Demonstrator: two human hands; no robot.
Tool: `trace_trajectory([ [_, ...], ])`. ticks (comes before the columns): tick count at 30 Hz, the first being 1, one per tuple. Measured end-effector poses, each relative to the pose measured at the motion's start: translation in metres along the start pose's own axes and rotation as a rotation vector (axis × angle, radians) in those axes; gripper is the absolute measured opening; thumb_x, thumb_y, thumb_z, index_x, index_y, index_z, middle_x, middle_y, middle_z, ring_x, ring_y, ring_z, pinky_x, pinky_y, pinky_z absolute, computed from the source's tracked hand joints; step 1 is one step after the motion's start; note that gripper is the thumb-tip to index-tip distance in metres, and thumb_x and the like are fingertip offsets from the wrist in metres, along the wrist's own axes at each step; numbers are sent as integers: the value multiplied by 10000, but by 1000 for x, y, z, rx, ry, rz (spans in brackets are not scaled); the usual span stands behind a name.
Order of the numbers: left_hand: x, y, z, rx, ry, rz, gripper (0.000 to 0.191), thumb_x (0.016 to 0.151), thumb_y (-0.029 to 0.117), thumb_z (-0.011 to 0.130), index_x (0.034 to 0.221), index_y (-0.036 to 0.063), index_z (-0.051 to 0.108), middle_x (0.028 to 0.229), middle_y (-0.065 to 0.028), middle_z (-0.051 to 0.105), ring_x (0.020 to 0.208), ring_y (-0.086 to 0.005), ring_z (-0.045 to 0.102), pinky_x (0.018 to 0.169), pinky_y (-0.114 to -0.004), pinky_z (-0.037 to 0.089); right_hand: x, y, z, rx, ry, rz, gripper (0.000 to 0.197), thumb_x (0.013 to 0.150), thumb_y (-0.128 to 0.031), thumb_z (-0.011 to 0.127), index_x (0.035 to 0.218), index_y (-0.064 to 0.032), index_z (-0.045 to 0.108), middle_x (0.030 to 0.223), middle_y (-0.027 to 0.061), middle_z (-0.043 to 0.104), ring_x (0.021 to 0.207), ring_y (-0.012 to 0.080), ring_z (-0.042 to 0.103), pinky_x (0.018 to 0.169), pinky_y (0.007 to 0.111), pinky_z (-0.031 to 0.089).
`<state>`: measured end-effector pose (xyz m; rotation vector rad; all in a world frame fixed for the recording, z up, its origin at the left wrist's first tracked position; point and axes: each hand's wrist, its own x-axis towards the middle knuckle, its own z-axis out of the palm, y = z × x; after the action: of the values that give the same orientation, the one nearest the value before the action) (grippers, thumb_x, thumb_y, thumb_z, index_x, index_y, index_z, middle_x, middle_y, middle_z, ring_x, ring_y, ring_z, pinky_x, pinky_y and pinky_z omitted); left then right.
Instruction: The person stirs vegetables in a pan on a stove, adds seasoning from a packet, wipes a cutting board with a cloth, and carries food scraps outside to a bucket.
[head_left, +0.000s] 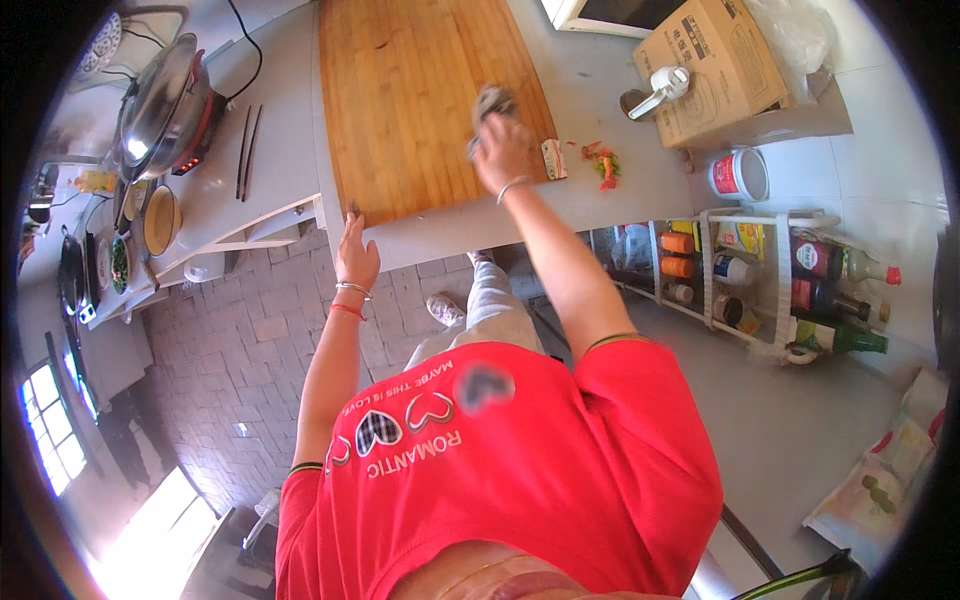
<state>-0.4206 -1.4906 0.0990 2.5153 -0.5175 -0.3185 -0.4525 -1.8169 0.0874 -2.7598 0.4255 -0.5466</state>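
A large wooden cutting board (420, 112) lies on the grey counter before me. My right hand (502, 154) grips a crumpled greyish cloth (495, 99) against the board's right half; hand and cloth are slightly blurred. At the board's near left corner rests my left hand (356, 251), its fingertips touching the edge and nothing held in it. By the near right corner sits a small printed packet or piece of packaging (554, 159). Just right of that, red, orange and green food scraps (603, 163) lie on the counter.
On the left are a lidded electric pan (169, 112), a pair of chopsticks (247, 154) and an open drawer (281, 221). A cardboard box (712, 71), a white-handled utensil (661, 91) and a plastic tub (742, 174) stand right. Below is a bottle rack (784, 277).
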Motion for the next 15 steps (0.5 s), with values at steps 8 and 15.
trace_trajectory([
  [8,15,-16,9,19,86,40,521,767,82,594,1285,53,535,1383,-149,487,1215,-303,522,1018,-375,416,-127,-151,24,432,-91,-453,304,729,-110,646,1030,-95,609,1106,88,550,1045,289,514,882,425,403],
  [15,15,-31,6,-341,168,-146,484,760,75,636,1231,13,547,1208,-165,599,1148,-297,566,976,-355,442,-119,-96,-31,891,-8,230,234,748,-66,547,955,-9,639,906,143,642,857,302,618,777,377,499],
])
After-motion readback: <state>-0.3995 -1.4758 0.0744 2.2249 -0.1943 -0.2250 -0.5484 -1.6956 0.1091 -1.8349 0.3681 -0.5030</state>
